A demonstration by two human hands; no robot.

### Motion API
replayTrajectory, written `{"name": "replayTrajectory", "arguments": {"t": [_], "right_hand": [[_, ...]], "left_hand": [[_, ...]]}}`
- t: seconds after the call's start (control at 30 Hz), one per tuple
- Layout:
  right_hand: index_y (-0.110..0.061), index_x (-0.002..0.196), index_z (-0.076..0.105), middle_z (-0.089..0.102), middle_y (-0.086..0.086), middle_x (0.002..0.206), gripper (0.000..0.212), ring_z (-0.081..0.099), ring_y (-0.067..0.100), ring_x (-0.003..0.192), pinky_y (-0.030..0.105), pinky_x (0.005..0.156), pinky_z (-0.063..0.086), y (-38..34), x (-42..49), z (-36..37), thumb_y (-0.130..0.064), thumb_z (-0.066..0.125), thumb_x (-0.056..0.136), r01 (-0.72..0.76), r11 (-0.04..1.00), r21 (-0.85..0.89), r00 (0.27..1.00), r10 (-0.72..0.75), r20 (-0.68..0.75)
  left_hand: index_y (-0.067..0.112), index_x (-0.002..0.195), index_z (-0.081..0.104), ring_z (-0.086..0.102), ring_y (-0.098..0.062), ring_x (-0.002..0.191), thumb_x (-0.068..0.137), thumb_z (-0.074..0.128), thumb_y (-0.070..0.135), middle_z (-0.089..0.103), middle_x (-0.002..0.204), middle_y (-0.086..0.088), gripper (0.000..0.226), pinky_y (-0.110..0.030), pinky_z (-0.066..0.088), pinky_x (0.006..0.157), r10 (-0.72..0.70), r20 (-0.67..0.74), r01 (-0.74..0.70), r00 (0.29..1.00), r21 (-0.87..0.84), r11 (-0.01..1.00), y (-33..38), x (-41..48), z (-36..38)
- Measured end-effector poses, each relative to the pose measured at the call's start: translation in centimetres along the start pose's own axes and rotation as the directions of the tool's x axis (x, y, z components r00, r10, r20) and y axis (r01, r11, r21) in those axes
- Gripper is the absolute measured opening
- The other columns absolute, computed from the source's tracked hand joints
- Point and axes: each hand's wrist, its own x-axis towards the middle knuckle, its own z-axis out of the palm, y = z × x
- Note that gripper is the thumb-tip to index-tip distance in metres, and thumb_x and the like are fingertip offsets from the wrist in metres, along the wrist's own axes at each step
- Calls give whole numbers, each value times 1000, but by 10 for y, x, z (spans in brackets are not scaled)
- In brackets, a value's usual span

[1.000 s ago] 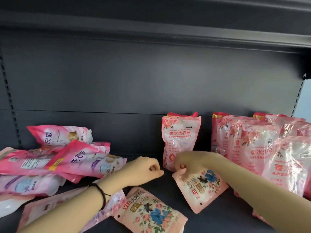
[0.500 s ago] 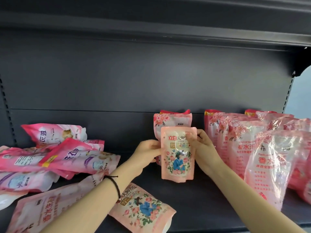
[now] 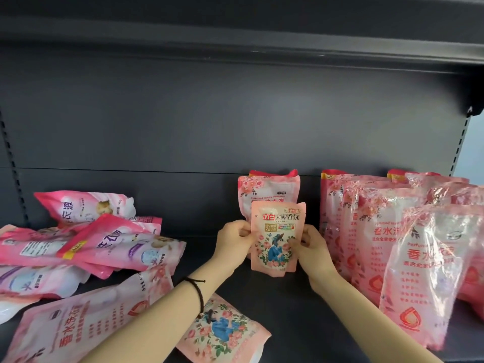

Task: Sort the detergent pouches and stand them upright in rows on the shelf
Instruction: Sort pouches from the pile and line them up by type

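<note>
At mid-shelf, both hands, left hand and right hand, pinch the small floral pouch upright by its edges, hiding most of the taller pouch behind.

"立白 大师香氛" and "72小时" are being displayed on the small floral pouch; "Perfumed laundry detergent" is being shown on the pouch behind.
</note>
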Motion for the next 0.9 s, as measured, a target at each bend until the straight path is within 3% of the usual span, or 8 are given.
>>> {"name": "replayTrajectory", "arguments": {"t": [0.1,0.2,0.3,0.37,0.53,0.67,0.77,0.9], "right_hand": [[-18,113,48,58,2,119,31,59,17,106,22,70,50,0,4,-2,1,57,91,21,999,-37,999,-22,-32],[-18,129,40,41,-3,128,55,43,13,120,17,88,40,-14,-7,-5,1,65,85,260,943,-207,945,-293,-147],[-20,125,45,34,-11,124,53,33,5,117,16,91,33,-42,-18,-9,-1,67,80,538,709,-456,770,-633,-77],[-20,116,53,40,-14,117,38,42,6,110,23,83,43,-65,-21,-8,-8,65,82,639,530,-558,696,-708,124],[-29,112,53,57,-11,101,23,61,17,86,33,63,52,-97,-13,10,-36,51,91,735,160,-659,643,-474,602],[-31,119,51,58,-8,108,30,59,16,89,23,48,31,-105,-3,36,-45,46,92,801,-111,-589,535,-309,786],[-30,125,48,57,-5,113,35,59,16,93,23,50,34,-110,0,61,-46,46,94,830,-210,-517,467,-245,850],[-29,129,46,54,-3,117,38,56,20,106,35,72,51,-113,-2,105,-45,44,95,843,-255,-475,437,-193,879]], "left_hand": [[12,108,65,67,-15,96,92,62,16,70,104,-3,16,-39,59,82,-3,26,2,1000,53,999,2,3,-3],[18,126,56,62,-7,94,94,60,26,65,114,2,33,-24,54,79,93,73,-110,993,274,955,7,3,-19],[26,124,55,61,-5,95,94,56,36,63,111,8,31,-28,53,83,233,136,-270,963,501,823,20,-7,-49],[29,116,59,59,-6,96,94,53,42,62,109,10,26,-33,54,82,314,225,-381,923,660,647,30,-16,-73],[31,110,60,58,-10,92,92,40,57,62,96,12,36,-28,41,68,359,405,-478,841,867,141,32,-31,-129],[29,99,59,59,-15,90,90,36,57,64,87,7,38,-28,26,59,332,437,-425,836,898,-113,22,-33,-170],[26,93,56,57,-18,89,89,35,56,62,85,4,37,-29,36,64,317,418,-378,851,908,-182,12,-27,-202],[25,86,53,57,-20,89,90,37,59,62,85,4,38,-31,35,66,294,397,-378,869,918,-122,-6,-18,-240]]}}
